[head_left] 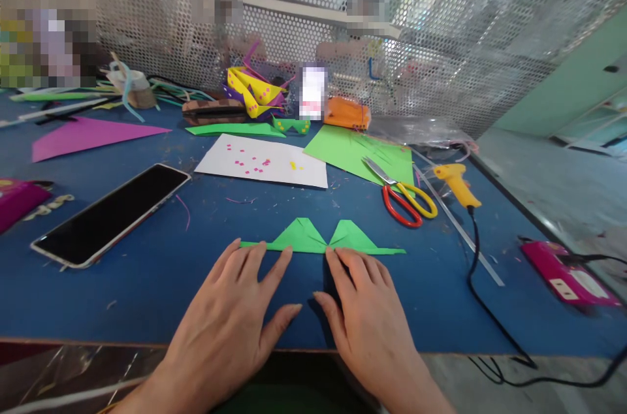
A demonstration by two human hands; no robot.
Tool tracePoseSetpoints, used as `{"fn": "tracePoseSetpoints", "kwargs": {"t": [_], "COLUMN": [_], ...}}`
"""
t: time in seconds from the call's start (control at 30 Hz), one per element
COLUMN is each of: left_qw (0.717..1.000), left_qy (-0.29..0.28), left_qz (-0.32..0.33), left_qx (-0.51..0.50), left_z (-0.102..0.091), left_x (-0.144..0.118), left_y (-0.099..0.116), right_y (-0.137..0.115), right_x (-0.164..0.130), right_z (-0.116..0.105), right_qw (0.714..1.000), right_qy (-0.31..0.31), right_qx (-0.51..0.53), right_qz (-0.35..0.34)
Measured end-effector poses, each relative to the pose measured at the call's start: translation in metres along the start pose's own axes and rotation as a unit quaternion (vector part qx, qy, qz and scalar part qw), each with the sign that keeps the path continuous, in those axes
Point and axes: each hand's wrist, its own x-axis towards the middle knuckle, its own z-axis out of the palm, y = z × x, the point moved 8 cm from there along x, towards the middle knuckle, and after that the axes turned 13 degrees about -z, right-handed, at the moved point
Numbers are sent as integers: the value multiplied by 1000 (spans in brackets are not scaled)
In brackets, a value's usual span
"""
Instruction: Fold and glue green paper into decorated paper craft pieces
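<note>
At the near middle of the blue surface [122, 306], just before the person, lies a green folded paper [304, 236], and from where I stand the folding of it seems to be mostly done. It has two peaks with flattened tops, standing side by side and meeting in a low point in the middle, with creases running down towards this point; from each outer side goes a narrow strip, one to the left and one to the right. The left hand [231, 306] is laid over the left strip with spread fingers, and the right hand [368, 300] rests its fingertips on the near edge, right of the middle. Both hands are loose, pressing lightly perhaps, but neither is closed around anything. The folded paper shows plain green, without any dots, while a smaller green piece [292, 124] at the far side carries yellow ones. Loose pink bits [240, 164] lie on a white sheet [279, 166], so I judge that decoration is not yet done here. The scissors [386, 179] lie apart, untouched.
</note>
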Motion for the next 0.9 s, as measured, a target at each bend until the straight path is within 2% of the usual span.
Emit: {"fn": "tracePoseSetpoints", "kwargs": {"t": [0.27,0.47,0.73,0.9], "left_qw": [1000,1000,1000,1000], "left_qy": [2,3,1,5], "left_qz": [-1,-3,-5,-5], "left_qx": [6,4,2,5], "left_z": [0,1,0,0], "left_x": [0,-1,1,0], "left_y": [0,0,0,0], "right_y": [-1,-3,-4,0], "right_x": [-7,-5,-4,-8], "right_z": [-5,1,1,-3], "right_qw": [999,999,999,999], "right_qy": [25,-4,-8,17], "right_qx": [-2,26,27,11], "right_qz": [-20,-31,-42,-25]}}
